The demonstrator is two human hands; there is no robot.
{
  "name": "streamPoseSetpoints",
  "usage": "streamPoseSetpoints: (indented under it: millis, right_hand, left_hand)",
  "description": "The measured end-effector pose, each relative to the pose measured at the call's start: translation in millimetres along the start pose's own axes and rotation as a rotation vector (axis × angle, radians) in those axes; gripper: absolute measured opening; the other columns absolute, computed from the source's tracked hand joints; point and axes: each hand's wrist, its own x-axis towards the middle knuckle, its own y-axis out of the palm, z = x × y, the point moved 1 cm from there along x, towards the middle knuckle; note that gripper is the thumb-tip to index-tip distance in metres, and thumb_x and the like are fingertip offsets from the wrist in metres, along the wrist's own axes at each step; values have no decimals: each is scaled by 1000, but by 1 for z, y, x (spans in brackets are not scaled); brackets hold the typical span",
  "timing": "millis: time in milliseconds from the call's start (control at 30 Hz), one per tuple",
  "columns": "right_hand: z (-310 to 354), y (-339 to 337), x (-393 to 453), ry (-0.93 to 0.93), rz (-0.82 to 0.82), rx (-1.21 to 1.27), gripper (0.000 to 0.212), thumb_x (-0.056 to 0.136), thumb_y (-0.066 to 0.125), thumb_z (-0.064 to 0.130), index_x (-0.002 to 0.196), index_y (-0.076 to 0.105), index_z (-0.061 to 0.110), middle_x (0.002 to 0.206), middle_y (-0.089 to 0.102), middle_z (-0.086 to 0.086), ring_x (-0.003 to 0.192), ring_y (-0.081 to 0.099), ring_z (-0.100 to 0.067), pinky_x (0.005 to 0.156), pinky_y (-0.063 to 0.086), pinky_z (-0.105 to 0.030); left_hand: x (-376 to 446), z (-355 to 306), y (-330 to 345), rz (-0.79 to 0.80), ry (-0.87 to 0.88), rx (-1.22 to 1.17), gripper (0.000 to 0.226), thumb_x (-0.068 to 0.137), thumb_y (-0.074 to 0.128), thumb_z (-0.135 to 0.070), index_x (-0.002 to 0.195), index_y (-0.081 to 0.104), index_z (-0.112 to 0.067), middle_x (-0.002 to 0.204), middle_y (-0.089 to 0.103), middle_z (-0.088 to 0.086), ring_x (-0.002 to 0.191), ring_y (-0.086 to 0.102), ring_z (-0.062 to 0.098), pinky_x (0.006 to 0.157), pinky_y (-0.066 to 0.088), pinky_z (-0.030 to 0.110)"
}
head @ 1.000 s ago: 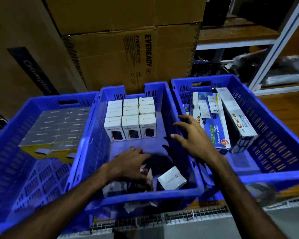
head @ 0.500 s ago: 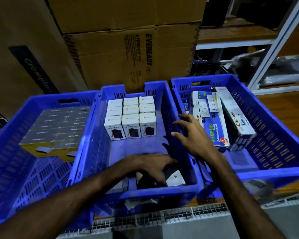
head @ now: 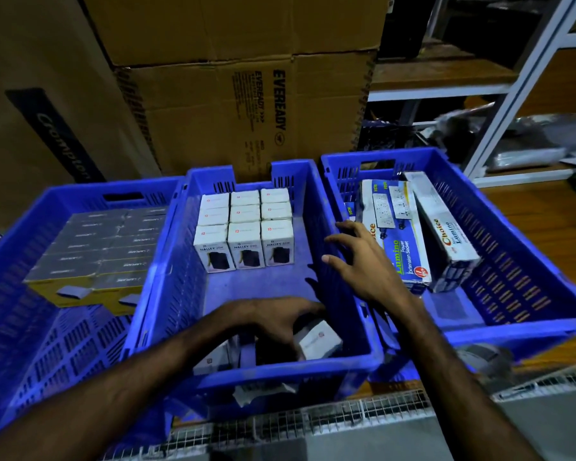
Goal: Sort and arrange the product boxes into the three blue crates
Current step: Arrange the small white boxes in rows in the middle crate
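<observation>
Three blue crates stand side by side. The middle crate (head: 316,201) holds a neat block of small white boxes (head: 245,227) at its far end and loose white boxes at its near end. My left hand (head: 273,322) reaches down into that near end, fingers curled over a loose white box (head: 320,341). My right hand (head: 363,261) rests with spread fingers on the rim between the middle and right crates. The left crate (head: 20,261) holds rows of grey-topped yellow boxes (head: 97,251). The right crate (head: 529,261) holds long extension-socket boxes (head: 399,234).
Large brown cartons (head: 233,94) are stacked right behind the crates. A white metal shelf rack (head: 499,104) with wrapped goods stands at the back right. The crates sit on a wire-mesh surface (head: 313,424) at the near edge.
My left hand has slid to the right along the near end of the middle crate and now covers the loose white box. My right hand has hardly moved.
</observation>
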Motion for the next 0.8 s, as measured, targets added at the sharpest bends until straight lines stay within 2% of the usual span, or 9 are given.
streamPoseSetpoints:
  millis: [67, 133, 233, 333, 433, 500, 600, 700, 800]
  right_hand:
    - [-1, 1, 1, -1, -8, -2, 38, 91, 72, 36, 125, 68, 20, 147, 46, 0, 140, 41, -15, 116, 35, -35]
    - [-2, 2, 1, -7, -14, -8, 36, 91, 72, 36, 124, 69, 21, 146, 47, 1, 141, 40, -15, 115, 34, -32]
    - [-2, 2, 1, -5, -23, -10, 34, 91, 72, 37, 122, 69, 23, 145, 48, 3, 140, 40, -13, 114, 37, -34]
    - [2, 0, 0, -18, -48, 14, 32, 92, 70, 36, 122, 70, 23, 140, 50, 3, 135, 46, -13, 111, 41, -37]
    - [10, -3, -6, -43, -122, 80, 30, 94, 67, 35, 122, 69, 25, 132, 53, 7, 127, 53, -12, 105, 46, -40]
    - [20, -4, -15, -64, -186, 119, 29, 95, 66, 35, 123, 68, 26, 128, 54, 9, 122, 55, -10, 103, 47, -40]
    - [40, 0, -28, -95, -220, 162, 38, 93, 69, 36, 130, 64, 27, 126, 55, 9, 119, 57, -11, 101, 48, -39]
    - [58, 6, -34, -112, -203, 102, 60, 86, 72, 43, 141, 55, 28, 128, 55, 4, 117, 58, -19, 94, 51, -42]
    - [77, 12, -33, -141, -143, -75, 79, 80, 68, 58, 150, 42, 30, 127, 53, 3, 116, 54, -22, 84, 50, -43]
  left_hand:
    - [2, 0, -3, -125, 73, 45, 89, 60, 85, -65, 133, 58, -24, 129, 67, -4, 116, 63, 15, 92, 51, 28]
    - [3, 2, -4, -287, 107, 99, 74, 69, 85, -65, 123, 62, -21, 120, 68, -4, 105, 62, 15, 86, 52, 33]
    - [1, 5, -10, -490, 119, 210, 59, 68, 79, -74, 96, 62, -25, 93, 66, -7, 83, 59, 13, 70, 52, 35]
    - [-5, 8, -22, -670, 49, 181, 60, 62, 76, -81, 82, 59, -27, 78, 64, -11, 71, 58, 11, 62, 49, 34]
    - [-18, 6, -39, -807, -76, -133, 64, 59, 79, -79, 83, 71, -21, 74, 73, -5, 69, 69, 14, 59, 55, 36]
    - [-24, 3, -46, -878, -106, -481, 62, 63, 84, -70, 83, 74, -12, 75, 76, 6, 68, 75, 23, 58, 62, 41]
    - [-31, 0, -50, -875, -181, -939, 83, 59, 86, -69, 91, 71, 6, 82, 75, 23, 65, 74, 35, 68, 65, 50]
    - [-42, -4, -47, -803, -224, -1051, 91, 57, 84, -72, 106, 73, 4, 83, 79, 16, 63, 73, 28, 75, 60, 46]
    - [-46, -6, -43, -841, -227, -1041, 85, 57, 82, -76, 92, 76, 1, 77, 78, 12, 61, 69, 21, 68, 57, 42]
